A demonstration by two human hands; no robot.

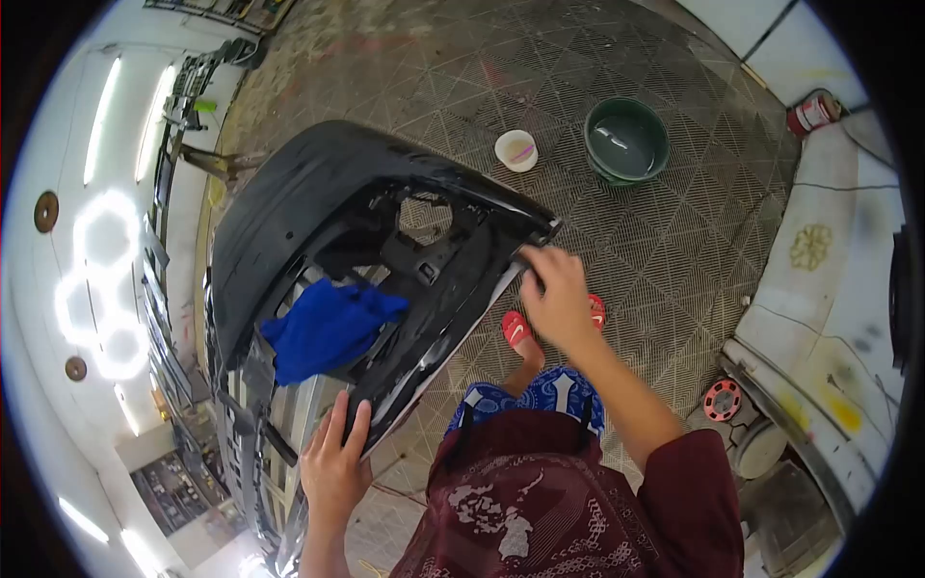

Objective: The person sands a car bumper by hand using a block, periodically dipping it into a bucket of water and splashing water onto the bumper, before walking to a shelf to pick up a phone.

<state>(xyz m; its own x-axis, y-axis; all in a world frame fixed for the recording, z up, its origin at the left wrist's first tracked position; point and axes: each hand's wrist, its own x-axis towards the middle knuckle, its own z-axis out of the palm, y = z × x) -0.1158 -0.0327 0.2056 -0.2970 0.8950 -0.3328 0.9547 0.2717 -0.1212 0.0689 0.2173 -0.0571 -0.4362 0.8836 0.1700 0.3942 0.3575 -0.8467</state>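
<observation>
A large black car bumper [318,183] lies tilted in front of me, with openings and brackets along its inner side. A bunched blue cloth [332,328] rests over its middle. My left hand [332,462] is at the near edge of the bumper, fingers spread and stretched against it. My right hand [559,289] is at the bumper's right end, its fingers bent in and touching the edge. Whatever those fingers may hold is hidden.
A white tub [516,151] and a dark green bucket of water [626,143] stand on the patterned floor [674,279]. At right are a light-coloured panel [819,250], a red can [815,113] and a red-rimmed disc [722,399]. Metal racking [169,318] lines the left.
</observation>
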